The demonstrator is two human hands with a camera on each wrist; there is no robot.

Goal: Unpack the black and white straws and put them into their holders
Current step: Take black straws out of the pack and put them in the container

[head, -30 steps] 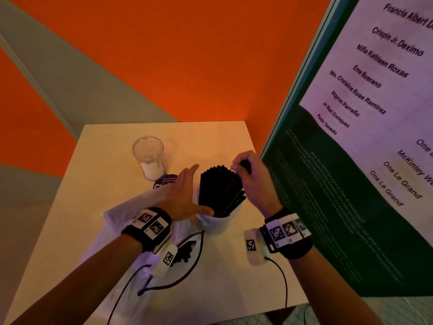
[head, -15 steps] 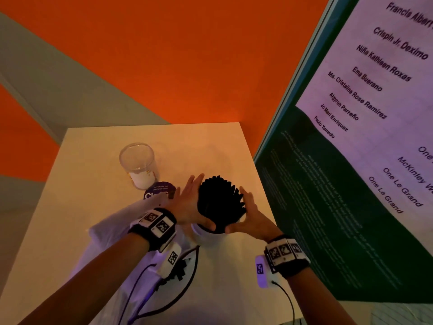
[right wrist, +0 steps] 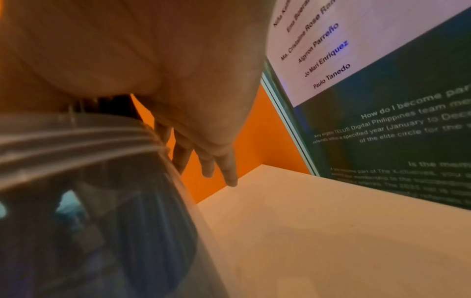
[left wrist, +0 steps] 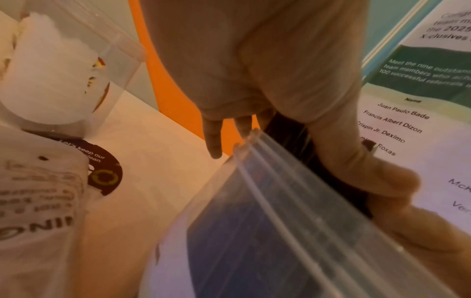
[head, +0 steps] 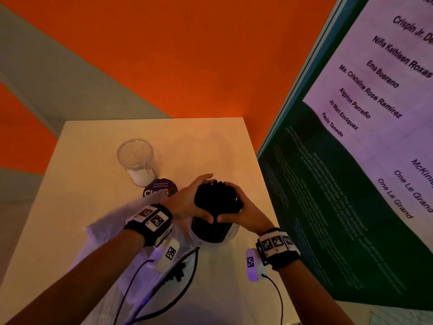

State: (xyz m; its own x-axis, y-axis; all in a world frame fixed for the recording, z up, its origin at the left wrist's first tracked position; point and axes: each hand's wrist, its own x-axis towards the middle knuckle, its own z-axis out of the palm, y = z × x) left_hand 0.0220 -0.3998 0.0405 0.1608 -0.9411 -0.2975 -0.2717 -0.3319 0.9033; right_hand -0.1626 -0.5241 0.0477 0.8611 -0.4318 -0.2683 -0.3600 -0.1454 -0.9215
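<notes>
A thick bundle of black straws (head: 215,200) stands upright in a clear plastic cup (head: 214,239) on the pale table (head: 206,141). My left hand (head: 185,202) wraps the bundle from the left and my right hand (head: 246,213) from the right, just above the cup's rim. The two thumbs meet at the near side. In the left wrist view my left hand (left wrist: 254,60) lies against the straws (left wrist: 293,141) over the ribbed cup rim (left wrist: 280,201). From the right wrist I see my right hand (right wrist: 153,60) above the same cup (right wrist: 102,181). No white straws show.
A second clear cup (head: 137,158) with something white at its bottom stands at the back left, a round purple sticker (head: 159,190) beside it. A crumpled white printed bag (head: 105,231) lies under my left wrist. A tall poster panel (head: 351,195) borders the table's right side.
My right hand has let go of single straw tops and dropped to the bundle's side. Both hands have closed in round the bundle, which now stands gathered and upright.
</notes>
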